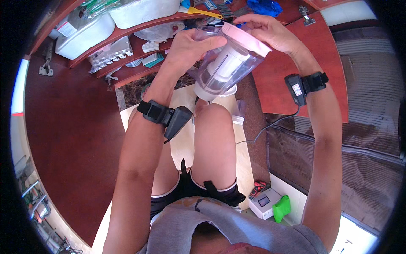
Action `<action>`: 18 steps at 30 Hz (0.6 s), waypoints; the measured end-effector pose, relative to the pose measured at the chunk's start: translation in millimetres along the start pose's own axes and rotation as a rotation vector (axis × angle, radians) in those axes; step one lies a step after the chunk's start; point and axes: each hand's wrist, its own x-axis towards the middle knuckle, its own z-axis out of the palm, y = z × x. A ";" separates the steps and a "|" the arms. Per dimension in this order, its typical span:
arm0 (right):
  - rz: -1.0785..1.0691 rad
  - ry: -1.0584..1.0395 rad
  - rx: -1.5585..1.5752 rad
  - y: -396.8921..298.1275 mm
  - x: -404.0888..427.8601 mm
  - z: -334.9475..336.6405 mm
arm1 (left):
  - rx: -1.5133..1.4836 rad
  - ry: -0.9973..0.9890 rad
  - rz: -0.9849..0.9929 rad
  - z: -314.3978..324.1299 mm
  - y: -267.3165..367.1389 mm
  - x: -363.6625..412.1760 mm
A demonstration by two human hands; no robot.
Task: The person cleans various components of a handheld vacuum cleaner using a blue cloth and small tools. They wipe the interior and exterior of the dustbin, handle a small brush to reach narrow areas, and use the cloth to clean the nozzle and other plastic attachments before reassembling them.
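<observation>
A clear plastic blender jug [207, 74] is held up, tilted, in front of the open cabinet. It has a pink lid [245, 39] and a white base, and a white cylinder [229, 62] shows through its wall. My left hand [193, 49] grips the jug on its handle side, with the thumb stretched toward the lid. Bent fingers of my right hand [269, 33] are at the far edge of the lid; whether they grip it is partly hidden. A strapped black device sits on each of my wrists.
Cabinet shelves [127, 27] ahead hold white bins [85, 38], a yellow-handled brush [203, 12] and bagged items. Open cabinet doors flank both sides, the right door [304, 60] near my forearm. A clear cup [238, 114] lies beside my knee. A cable [269, 127] runs from the right wrist.
</observation>
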 end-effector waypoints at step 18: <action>-0.020 -0.108 -0.017 1.3 -12.0 22.0 | 0.084 -0.052 0.008 4.0 1.2 -10.9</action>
